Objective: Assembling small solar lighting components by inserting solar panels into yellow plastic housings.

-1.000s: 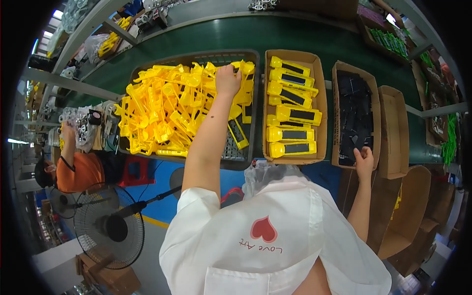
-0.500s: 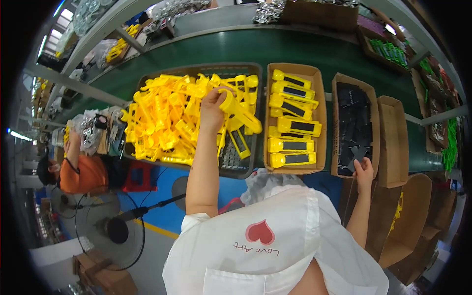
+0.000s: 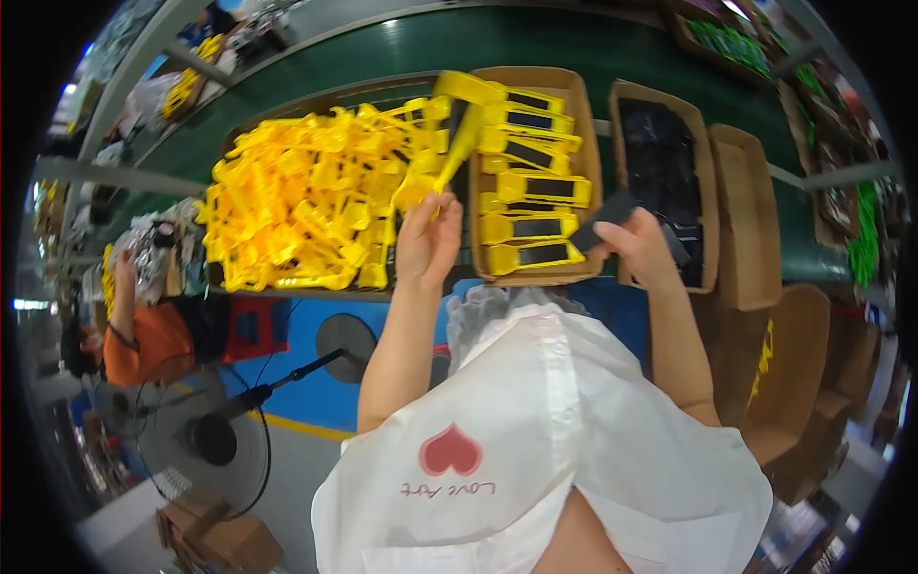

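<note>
My left hand [image 3: 428, 241] is closed on the lower end of a long yellow plastic part [image 3: 464, 139], which stands up between the yellow heap and the middle carton. In my right hand [image 3: 639, 247], pinched between thumb and fingers, is a flat black strip [image 3: 601, 222]. It hangs over the right edge of an open carton [image 3: 590, 105] with a row of yellow parts bearing black panels [image 3: 543, 187]. To the left, a big heap of loose yellow parts [image 3: 296, 201] fills a dark crate. Black pieces [image 3: 658, 158] lie in a narrower carton on the right.
An empty-looking narrow carton [image 3: 744, 206] stands at the right end of the row. Behind runs a green work surface [image 3: 421, 48]. A fan [image 3: 212, 440] and a co-worker in orange [image 3: 148, 340] are at left; a large carton [image 3: 789, 383] stands lower right.
My right hand has brought the black strip left from its carton toward the yellow parts. My left hand has turned the yellow part upright. The whole view has shifted.
</note>
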A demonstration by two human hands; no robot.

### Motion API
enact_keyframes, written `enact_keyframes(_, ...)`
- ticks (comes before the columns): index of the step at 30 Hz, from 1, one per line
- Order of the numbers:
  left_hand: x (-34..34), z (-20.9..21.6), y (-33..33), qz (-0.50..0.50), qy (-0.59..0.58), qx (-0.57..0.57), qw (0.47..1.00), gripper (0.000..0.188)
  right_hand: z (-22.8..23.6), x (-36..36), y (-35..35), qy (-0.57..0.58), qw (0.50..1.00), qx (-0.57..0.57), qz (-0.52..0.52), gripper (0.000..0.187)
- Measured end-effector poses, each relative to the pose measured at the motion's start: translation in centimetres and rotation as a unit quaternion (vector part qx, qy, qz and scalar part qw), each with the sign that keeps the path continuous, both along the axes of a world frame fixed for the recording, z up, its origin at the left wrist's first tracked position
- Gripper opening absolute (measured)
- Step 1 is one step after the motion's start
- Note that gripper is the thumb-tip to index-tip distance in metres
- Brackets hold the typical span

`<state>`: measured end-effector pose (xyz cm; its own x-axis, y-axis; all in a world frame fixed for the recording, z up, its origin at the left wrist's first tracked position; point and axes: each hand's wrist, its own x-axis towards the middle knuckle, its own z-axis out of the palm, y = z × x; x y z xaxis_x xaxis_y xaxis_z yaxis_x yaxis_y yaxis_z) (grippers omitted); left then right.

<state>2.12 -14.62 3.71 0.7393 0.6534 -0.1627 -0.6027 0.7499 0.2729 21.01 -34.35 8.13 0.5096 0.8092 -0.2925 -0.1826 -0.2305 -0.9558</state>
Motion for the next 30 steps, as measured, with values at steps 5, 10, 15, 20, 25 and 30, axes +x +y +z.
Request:
enact_keyframes(5,-0.5,0.1,-3.7,-0.126,0.069,0.021,0.989,0.025,-0.6,-1.5,1.4,0.133,0.987,0.088,-0.029,0.018)
enact_keyframes(10,1.5,2.3,-6.1,-0.148,0.164,0.157,0.963,0.031,0.3,-2.3,1.8,0.196,0.978,0.064,0.025,0.025)
enact_keyframes(15,2.8,4.1,-6.6,-0.188,0.219,0.288,0.913,0.028,0.2,-2.2,1.9,0.031,0.992,-0.019,0.118,0.033)
enact_keyframes(20,2.4,4.4,-6.8,-0.099,0.206,0.217,0.949,0.028,1.2,-2.1,1.5,0.065,0.996,0.047,0.042,0.027)
enact_keyframes(25,1.9,4.1,-6.8,-0.118,0.184,0.248,0.944,0.028,1.1,-2.5,1.9,0.011,0.999,0.006,0.041,0.023)
enact_keyframes(30,0.2,3.8,-2.7,-0.158,0.353,0.284,0.878,0.023,1.8,-0.3,0.2,-0.034,0.996,-0.036,0.079,0.014)
